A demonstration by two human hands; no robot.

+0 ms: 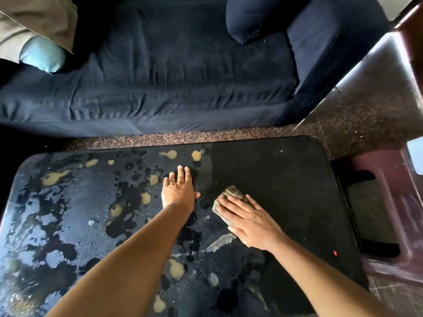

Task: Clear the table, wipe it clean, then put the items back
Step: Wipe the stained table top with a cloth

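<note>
Wiping stage: my cloth (231,193) sits on the table (288,170) where the wet part meets the dull, dry-looking part.

My right hand (250,221) lies flat on the cloth, fingers straight, pressing it to the top rather than gripping it. My left hand (179,188) is spread open, palm down, on the wet film and holds nothing. Tan puddles (55,177) and dark splashes cover the left part. Risks, as I judge them: the braced left palm may skid on the film, and the small cloth may saturate and drag tan liquid across the dry side. A hard stroke away from me may push liquid over the far edge, toward the sofa (160,92).
</note>
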